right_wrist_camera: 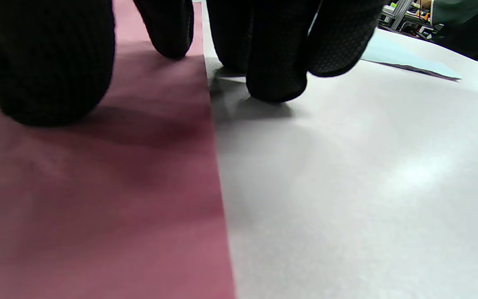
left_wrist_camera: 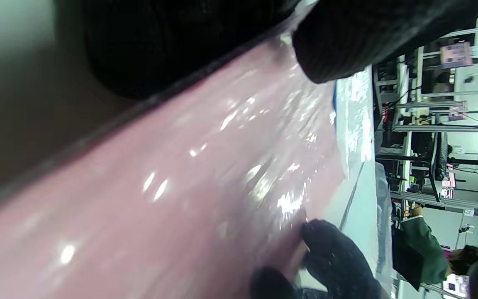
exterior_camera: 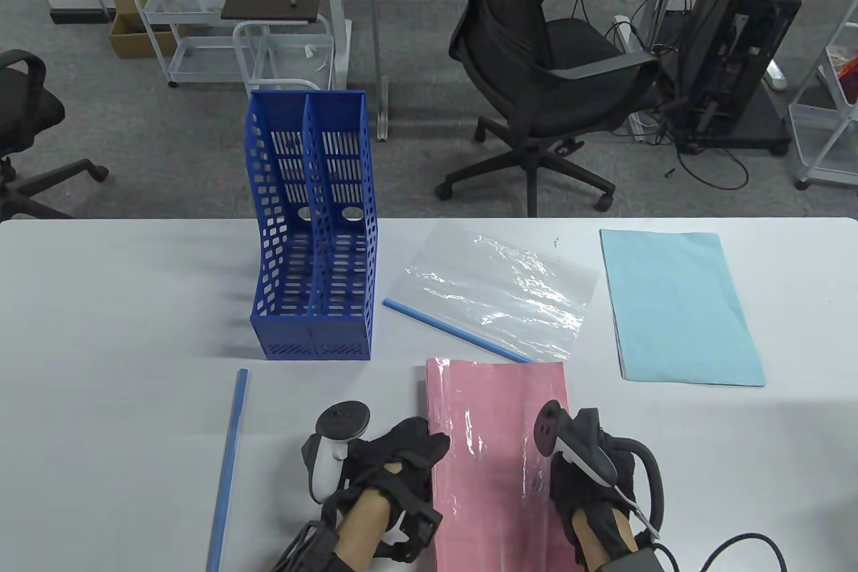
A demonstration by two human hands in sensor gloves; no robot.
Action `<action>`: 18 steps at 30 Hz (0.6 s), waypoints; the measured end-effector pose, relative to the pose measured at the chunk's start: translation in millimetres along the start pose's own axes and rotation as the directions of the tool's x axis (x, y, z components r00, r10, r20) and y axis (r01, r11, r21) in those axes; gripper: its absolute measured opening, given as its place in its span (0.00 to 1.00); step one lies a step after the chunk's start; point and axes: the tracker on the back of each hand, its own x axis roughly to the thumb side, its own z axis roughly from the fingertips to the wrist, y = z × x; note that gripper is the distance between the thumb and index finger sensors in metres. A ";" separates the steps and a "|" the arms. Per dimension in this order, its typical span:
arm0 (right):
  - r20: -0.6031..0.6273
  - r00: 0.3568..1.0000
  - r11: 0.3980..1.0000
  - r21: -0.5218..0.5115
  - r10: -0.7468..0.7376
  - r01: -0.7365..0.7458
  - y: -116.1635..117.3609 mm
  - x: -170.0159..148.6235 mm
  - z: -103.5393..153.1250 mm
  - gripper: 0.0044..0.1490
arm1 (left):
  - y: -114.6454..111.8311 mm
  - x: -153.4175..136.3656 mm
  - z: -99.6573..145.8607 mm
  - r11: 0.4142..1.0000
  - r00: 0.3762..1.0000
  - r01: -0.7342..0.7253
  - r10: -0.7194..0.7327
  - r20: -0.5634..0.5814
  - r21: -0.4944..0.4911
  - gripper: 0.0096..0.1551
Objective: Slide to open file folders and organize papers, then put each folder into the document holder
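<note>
Both hands flank a pink-paper folder on the worktop; left hand pinches its left edge; right hand presses its right edge with straightish fingers; the folder looks light, floppy, slippery, best gripped by its edges.

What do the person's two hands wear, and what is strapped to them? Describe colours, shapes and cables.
Both the left hand and the right hand wear black textured gloves with black straps. A grey-and-white controller-shaped tracker tops each; the left one ends in a round disc. Black cables trail from both wrists.

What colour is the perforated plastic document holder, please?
Blue, clearest in the table view.
</note>
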 end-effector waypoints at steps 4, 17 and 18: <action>0.005 1.000 1.000 0.000 0.002 -0.002 0.3 -0.6 0.1 0.57 | -2.8 1.0 -0.6 0.997 0.998 0.057 -0.058 0.011 0.051 0.30; 0.154 0.661 0.674 0.045 -0.734 0.737 -6.0 -50.6 -9.9 0.52 | 62.8 9.7 38.2 0.977 0.925 0.114 -0.171 0.339 0.183 0.23; 0.164 0.621 0.638 0.078 -0.766 0.766 -4.4 -48.9 -10.4 0.56 | 65.1 9.4 40.5 0.978 0.917 0.103 -0.164 0.363 0.182 0.23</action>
